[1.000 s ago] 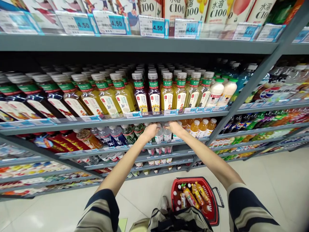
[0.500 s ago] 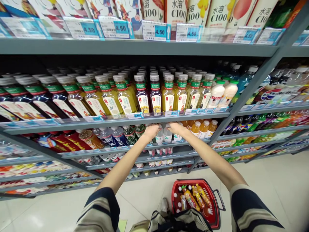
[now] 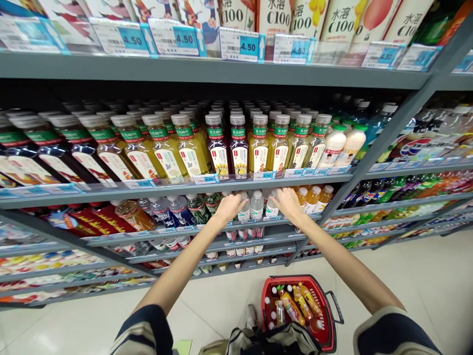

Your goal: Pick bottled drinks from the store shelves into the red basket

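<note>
Both arms reach into the shelf below the row of tea bottles. My left hand (image 3: pixel 231 206) is closed at the top of a clear bottle (image 3: pixel 244 213) with a white label, its fingertips around the cap area. My right hand (image 3: pixel 288 203) has its fingers bent at the upper part of another clear bottle (image 3: pixel 272 210), partly covering it. Between the two hands a third clear bottle (image 3: pixel 257 205) stands upright, untouched. Orange drink bottles (image 3: pixel 315 197) stand right of my right hand. Green-labelled bottles (image 3: pixel 197 209) are left of my left hand.
Just above my hands runs a grey shelf edge (image 3: pixel 170 191) with price tags, carrying rows of tea bottles (image 3: pixel 192 148). A red shopping basket (image 3: pixel 330 320) with several drink bottles sits on the floor by my feet. A slanted shelf post (image 3: pixel 388 128) stands to the right.
My right hand has moved right, away from the left hand, to the right-hand clear bottle. The left hand stays near the same bottle. The view has shifted slightly.
</note>
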The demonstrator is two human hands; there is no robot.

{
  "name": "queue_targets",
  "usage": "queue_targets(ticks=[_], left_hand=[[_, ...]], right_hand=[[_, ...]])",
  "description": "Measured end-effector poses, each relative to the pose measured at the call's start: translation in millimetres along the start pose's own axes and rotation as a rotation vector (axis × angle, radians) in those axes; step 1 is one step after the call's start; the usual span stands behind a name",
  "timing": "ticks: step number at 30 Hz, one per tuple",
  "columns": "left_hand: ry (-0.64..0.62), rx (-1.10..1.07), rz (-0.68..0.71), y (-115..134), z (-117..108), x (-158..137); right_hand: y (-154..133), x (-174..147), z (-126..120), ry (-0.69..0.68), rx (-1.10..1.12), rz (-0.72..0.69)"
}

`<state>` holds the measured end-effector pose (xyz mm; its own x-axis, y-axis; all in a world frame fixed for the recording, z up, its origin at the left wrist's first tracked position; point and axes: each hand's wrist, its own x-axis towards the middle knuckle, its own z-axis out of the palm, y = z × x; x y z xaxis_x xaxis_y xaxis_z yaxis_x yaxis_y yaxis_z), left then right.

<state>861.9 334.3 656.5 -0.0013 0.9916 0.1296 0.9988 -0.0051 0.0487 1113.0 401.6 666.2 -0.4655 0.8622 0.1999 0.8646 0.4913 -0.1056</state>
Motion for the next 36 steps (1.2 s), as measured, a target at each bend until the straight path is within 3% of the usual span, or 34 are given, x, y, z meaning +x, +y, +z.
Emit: queue_targets(ticks=[5, 7, 10, 13, 15, 18, 22, 29, 36], left_hand=[[0.149, -0.279, 0.049, 3.2, 17.6, -8.1], [0.177, -0.53, -0.001, 9.3, 41.7, -21.7], [0.086, -0.905, -0.207, 18.9, 93.9, -58.0], [0.062, -0.921, -0.324, 20.2, 140.2, -93.2], [0.104, -0.853, -0.354, 15.3, 156.6, -102.0], [0.129, -0.748, -0.338, 5.1, 162.3, -89.8], [0.062, -0.637, -0.235, -1.7, 159.4, -60.9], [0.015, -0.456, -0.243, -3.0, 159.7, -51.6], [0.011, -0.402, -0.207, -3.8, 155.3, -51.5]], right_hand=[[22.3, 10.5, 10.0, -0.038, 0.069, 0.125], [28.1, 17.0, 12.8, -0.05, 0.112, 0.148], [34.5, 10.9, 20.1, -0.023, 0.145, 0.208], [29.3, -18.5, 45.0, 0.073, 0.208, 0.19], [15.7, -41.3, 72.8, 0.081, 0.271, 0.106], [-12.2, -59.7, 117.4, -0.02, 0.308, -0.009], [-37.3, -48.7, 152.2, -0.108, 0.259, -0.101], [-40.5, -25.2, 157.9, -0.207, 0.103, -0.147], [-54.2, -41.6, 164.0, -0.163, 0.095, -0.099]])
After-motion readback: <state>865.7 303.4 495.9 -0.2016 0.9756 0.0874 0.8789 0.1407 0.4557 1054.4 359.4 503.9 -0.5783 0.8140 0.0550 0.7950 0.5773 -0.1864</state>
